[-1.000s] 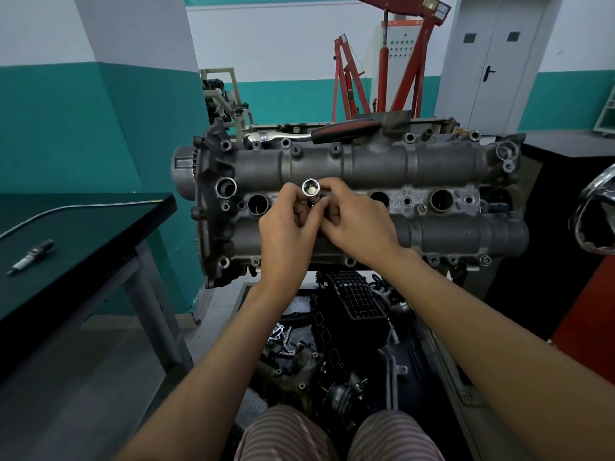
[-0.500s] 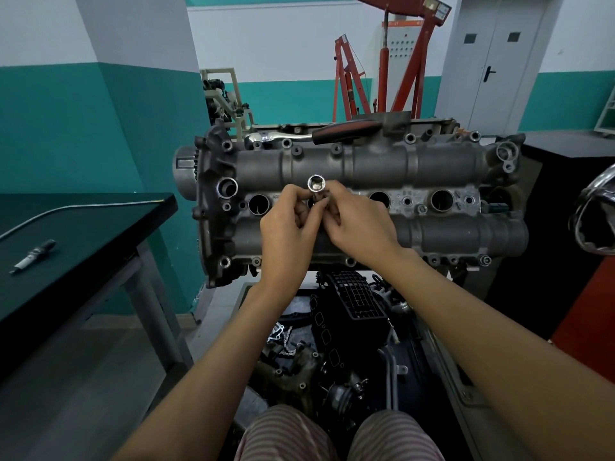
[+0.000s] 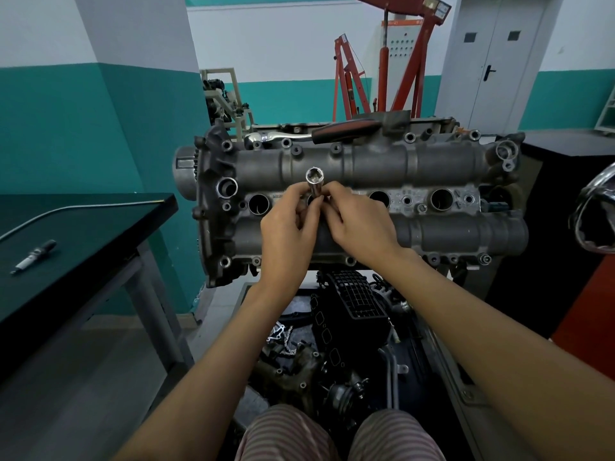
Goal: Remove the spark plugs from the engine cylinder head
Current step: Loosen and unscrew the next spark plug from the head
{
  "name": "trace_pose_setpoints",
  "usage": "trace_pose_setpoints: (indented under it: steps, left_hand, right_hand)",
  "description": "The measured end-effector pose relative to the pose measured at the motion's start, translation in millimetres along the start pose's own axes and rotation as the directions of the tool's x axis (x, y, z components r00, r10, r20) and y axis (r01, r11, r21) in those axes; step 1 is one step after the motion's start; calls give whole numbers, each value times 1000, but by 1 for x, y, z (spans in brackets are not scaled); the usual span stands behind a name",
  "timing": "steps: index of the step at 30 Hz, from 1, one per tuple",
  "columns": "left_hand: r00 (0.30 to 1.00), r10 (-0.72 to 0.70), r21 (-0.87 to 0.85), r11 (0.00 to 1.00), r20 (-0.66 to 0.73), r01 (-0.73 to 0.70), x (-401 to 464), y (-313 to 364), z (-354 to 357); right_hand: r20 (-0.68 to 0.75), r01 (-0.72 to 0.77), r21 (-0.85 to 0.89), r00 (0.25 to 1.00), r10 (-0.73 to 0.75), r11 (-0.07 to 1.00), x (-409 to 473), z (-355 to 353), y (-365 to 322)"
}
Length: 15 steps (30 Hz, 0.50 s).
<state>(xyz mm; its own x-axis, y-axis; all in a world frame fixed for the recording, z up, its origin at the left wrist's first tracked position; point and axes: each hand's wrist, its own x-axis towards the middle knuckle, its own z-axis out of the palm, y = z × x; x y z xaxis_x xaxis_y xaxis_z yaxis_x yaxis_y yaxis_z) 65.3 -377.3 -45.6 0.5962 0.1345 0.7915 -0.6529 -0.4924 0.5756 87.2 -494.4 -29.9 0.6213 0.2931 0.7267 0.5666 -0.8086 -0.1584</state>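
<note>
I see both my left hand [image 3: 288, 227] and right hand [image 3: 359, 224] pinching the socket [image 3: 315, 183] upright. It stands over the cylinder head [image 3: 432, 168].

Workshop interior, teal-and-white walls.
Dark workbench [image 3: 83, 227] left of the grip; red hoist [image 3: 392, 61] and grey double door [image 3: 499, 58] beyond it.

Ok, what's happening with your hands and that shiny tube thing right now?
Left hand and right hand both pinch the socket over the second plug well. Ratchet lies on the engine. Nothing blocking.
</note>
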Motion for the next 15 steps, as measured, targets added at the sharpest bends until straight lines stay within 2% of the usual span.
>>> trace_pose_setpoints:
  steps: [5, 10, 15]
  left_hand:
    - [998, -57, -79, 995, -33, 55, 1, 1, 2]
    - [998, -58, -83, 995, -27, 56, 0, 4, 3]
    - [1000, 2, -38, 999, -9, -3, -1, 2, 1]
  right_hand:
    - [3, -17, -14, 1000, 17, 1000, 0, -1, 0]
    - [7, -128, 62, 992, 127, 990, 2, 0, 0]
    - [-20, -2, -12, 1000, 2, 1000, -1, 0, 1]
